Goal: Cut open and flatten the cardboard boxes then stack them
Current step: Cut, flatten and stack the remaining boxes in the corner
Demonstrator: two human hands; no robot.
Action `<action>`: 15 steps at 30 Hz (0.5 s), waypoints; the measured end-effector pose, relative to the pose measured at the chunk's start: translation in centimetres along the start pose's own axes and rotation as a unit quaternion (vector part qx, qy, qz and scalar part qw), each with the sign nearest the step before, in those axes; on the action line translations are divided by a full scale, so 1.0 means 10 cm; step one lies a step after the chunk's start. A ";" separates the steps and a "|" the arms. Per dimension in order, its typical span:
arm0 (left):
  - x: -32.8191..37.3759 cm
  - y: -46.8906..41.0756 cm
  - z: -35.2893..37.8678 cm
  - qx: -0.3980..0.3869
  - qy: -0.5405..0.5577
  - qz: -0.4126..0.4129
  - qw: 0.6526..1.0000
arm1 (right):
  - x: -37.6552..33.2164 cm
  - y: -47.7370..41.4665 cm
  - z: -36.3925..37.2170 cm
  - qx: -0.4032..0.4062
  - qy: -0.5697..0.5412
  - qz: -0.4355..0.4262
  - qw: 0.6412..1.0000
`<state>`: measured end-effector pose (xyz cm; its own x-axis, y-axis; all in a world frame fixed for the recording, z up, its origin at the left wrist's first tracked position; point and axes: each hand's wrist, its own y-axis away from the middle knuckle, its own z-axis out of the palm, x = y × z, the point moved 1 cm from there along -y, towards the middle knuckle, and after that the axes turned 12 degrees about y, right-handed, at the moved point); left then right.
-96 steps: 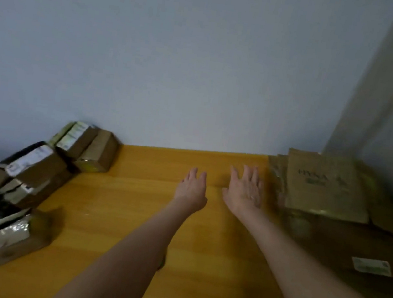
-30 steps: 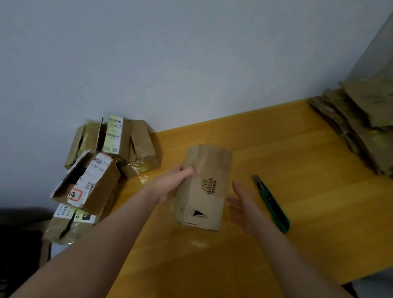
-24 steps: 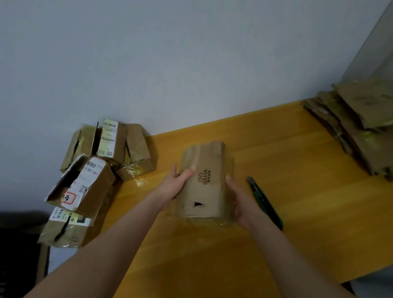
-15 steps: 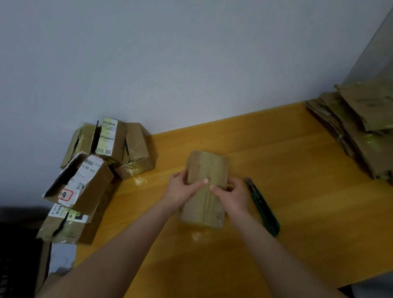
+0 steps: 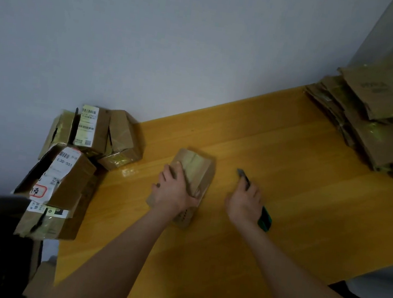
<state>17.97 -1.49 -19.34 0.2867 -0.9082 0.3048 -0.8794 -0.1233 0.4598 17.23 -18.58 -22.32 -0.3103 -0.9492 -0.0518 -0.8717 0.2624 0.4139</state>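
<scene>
Left hand [image 5: 174, 193] grips the box [image 5: 197, 171] lying mid-way along the desk [image 5: 288, 161], while the right hand [image 5: 243, 202] covers the cutter [image 5: 265, 219] just right of it, grasp unclear, blade pointing far, parallel to the box.

Both arms extended; left grip [image 5: 174, 193] curled, right grip [image 5: 244, 204] palm-down.

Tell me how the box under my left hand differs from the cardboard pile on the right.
The box is unflattened, with full sides; the pile is flat sheets. The box is single; the pile has many layers. The left hand grips the box; nothing touches the pile. Both are brown taped cardboard on the table.
</scene>
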 end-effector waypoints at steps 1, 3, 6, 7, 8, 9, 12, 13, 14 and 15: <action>-0.03 -0.03 -0.03 0.002 -0.023 0.023 0.999 | 0.10 -0.04 0.03 -0.020 0.029 0.011 0.999; -0.13 -0.07 -0.10 0.004 -0.084 0.084 0.993 | 0.21 -0.08 0.11 -0.048 0.075 0.014 0.996; -0.34 -0.09 -0.20 0.011 -0.154 0.151 0.976 | 0.21 -0.09 0.15 -0.023 0.109 -0.012 0.994; -0.41 -0.09 -0.22 0.005 -0.158 0.154 0.975 | 0.19 -0.08 0.16 -0.013 0.104 -0.023 0.994; -0.47 -0.09 -0.23 -0.006 -0.149 0.146 0.978 | 0.16 -0.07 0.16 -0.006 0.092 -0.031 0.995; -0.51 -0.08 -0.25 -0.019 -0.129 0.131 0.983 | 0.12 -0.06 0.15 -0.006 0.077 -0.036 0.996; -0.49 -0.10 -0.27 -0.021 -0.022 0.064 0.997 | -0.04 -0.04 0.17 -0.054 0.009 -0.036 0.998; -0.46 -0.11 -0.28 -0.013 -0.001 0.045 0.999 | -0.08 -0.03 0.18 -0.084 -0.035 -0.025 0.996; -0.43 -0.11 -0.28 -0.009 -0.002 0.037 0.999 | -0.12 -0.01 0.17 -0.113 -0.094 -0.004 0.989; -0.41 -0.11 -0.30 -0.008 -0.016 0.041 0.999 | -0.16 0.00 0.15 -0.133 -0.158 0.021 0.978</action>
<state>18.86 3.54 -18.60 0.2024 -0.9273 0.3150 -0.8932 -0.0429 0.4476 17.14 -16.84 -23.57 -0.4831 -0.8261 -0.2902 -0.7385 0.2063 0.6420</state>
